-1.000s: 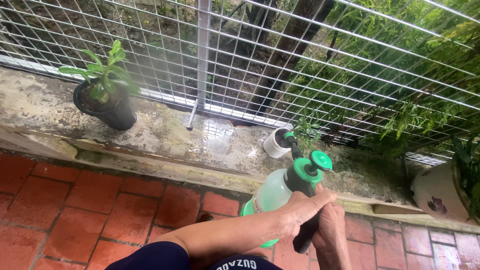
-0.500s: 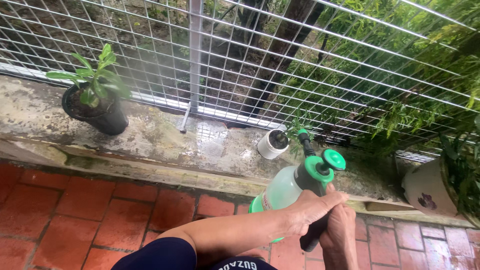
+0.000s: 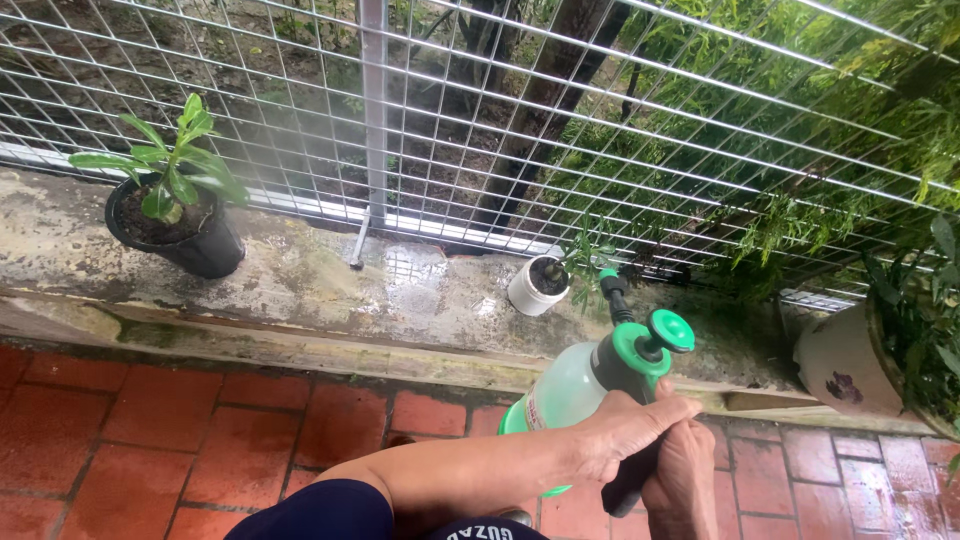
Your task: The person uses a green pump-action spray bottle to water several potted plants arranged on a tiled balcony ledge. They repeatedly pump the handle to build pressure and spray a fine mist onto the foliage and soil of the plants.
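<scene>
A pump sprayer (image 3: 560,390) with a clear bottle, green cap and round green knob is tilted toward the concrete ledge (image 3: 330,290). My left hand (image 3: 625,428) wraps over the bottle's neck below the cap. My right hand (image 3: 680,480) grips the black handle at the sprayer's near side. The green-tipped nozzle (image 3: 608,279) points at a small white pot (image 3: 530,288) on the ledge, right beside the thin green plant in it.
A black pot with a leafy plant (image 3: 175,225) stands at the ledge's left. A large white pot (image 3: 840,365) sits at the right. A wire mesh fence (image 3: 450,120) backs the ledge, with trees behind. Red brick floor (image 3: 150,440) lies below.
My view has swung slightly right, so the pots sit further left in frame. The sprayer has moved right and its nozzle is now beside the small white pot's plant.
</scene>
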